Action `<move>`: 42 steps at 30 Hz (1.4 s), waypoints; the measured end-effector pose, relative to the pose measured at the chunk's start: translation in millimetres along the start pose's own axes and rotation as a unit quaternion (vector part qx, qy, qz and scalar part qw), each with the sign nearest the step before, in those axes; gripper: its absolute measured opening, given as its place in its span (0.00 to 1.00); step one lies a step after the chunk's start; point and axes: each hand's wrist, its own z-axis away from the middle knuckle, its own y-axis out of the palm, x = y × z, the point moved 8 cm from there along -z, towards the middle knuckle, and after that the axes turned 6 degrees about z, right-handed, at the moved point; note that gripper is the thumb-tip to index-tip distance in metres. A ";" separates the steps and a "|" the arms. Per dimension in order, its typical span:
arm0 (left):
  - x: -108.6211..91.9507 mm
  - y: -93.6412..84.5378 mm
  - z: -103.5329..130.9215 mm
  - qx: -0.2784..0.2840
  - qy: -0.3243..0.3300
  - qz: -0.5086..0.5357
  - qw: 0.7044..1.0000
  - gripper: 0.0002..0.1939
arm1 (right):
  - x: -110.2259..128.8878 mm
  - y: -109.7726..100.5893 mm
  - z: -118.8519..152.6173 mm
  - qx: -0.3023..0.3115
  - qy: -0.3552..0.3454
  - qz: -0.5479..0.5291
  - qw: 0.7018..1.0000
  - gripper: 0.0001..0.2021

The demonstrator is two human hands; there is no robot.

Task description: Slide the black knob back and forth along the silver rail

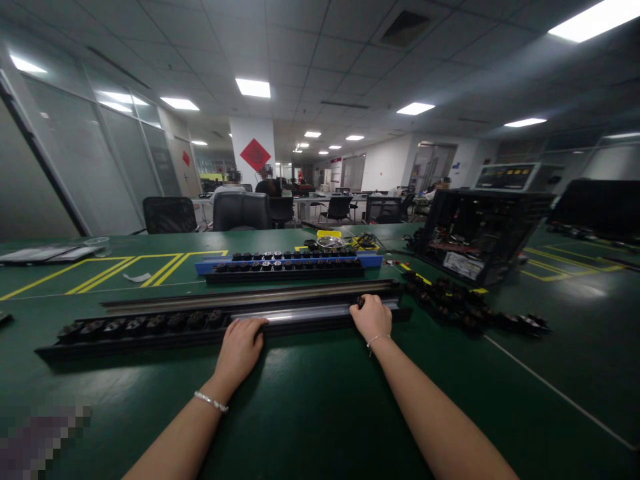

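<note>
A long black channel rail (300, 325) with a shiny metal inner strip lies across the green table in front of me. Several round black parts (145, 325) sit in a row in its left portion. My left hand (241, 345) grips the front edge of this rail near its middle, just right of that row. Over the rail's right portion, my right hand (374, 317) is closed around a small black part (361, 302), mostly hidden by the fingers. Behind lies a second black rail (175, 301), with no round parts visible in it.
Farther back, a blue rail (373, 260) stands beside another filled black rail (290, 273). Loose black parts (465, 303) are heaped at the right, near an opened computer case (480, 233). A round clear dish (331, 243) and cables (367, 241) lie behind. Chairs and people are beyond.
</note>
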 end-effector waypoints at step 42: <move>0.8 -0.2 -0.2 0.004 -0.001 0.007 1.000 0.16 | -71.6 -11.8 -28.5 -0.023 0.044 0.066 0.997 0.19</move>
